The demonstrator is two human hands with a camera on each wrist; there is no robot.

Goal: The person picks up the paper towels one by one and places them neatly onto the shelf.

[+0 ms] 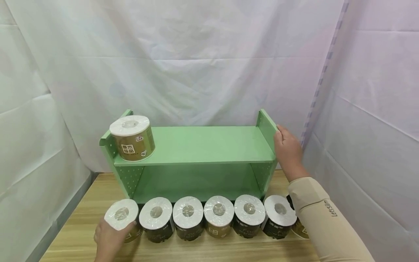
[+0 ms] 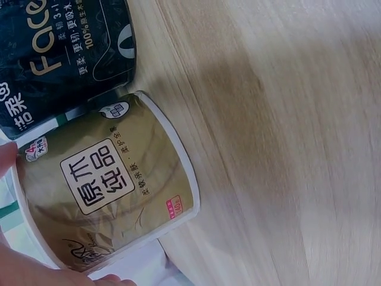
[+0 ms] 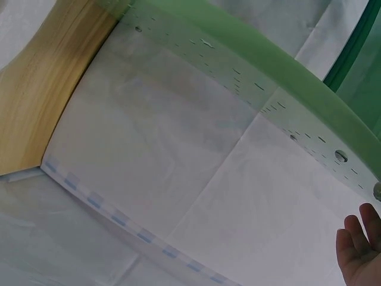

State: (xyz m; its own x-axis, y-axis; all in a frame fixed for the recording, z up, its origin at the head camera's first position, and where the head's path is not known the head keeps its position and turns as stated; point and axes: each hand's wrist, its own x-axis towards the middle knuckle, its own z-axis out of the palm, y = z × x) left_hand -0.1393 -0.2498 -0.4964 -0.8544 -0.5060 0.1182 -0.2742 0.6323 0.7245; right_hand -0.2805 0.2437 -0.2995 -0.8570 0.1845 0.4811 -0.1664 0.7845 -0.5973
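My left hand (image 1: 109, 234) holds the gold-wrapped toilet roll (image 2: 110, 185) at the left end of a row, thumb and fingers around its upper part. In the left wrist view, a black-wrapped toilet roll (image 2: 59, 59) stands right beside it. My right hand (image 1: 289, 149) is at the outer face of the right side panel (image 1: 269, 131) of a green shelf (image 1: 209, 145), fingertips at the panel's edge. The right wrist view catches its fingers (image 3: 351, 244) fairly straight, close by the panel. Another gold toilet roll (image 1: 134, 142) stands upright on the upper board, against the left side.
Several black and gold toilet rolls (image 1: 218, 214) stand in a row along the shelf's front on the wooden table (image 1: 183, 251). A gold roll (image 1: 301, 230) at the right end is partly hidden by my sleeve (image 1: 324, 214). White cloth (image 1: 203, 58) hangs behind and at both sides.
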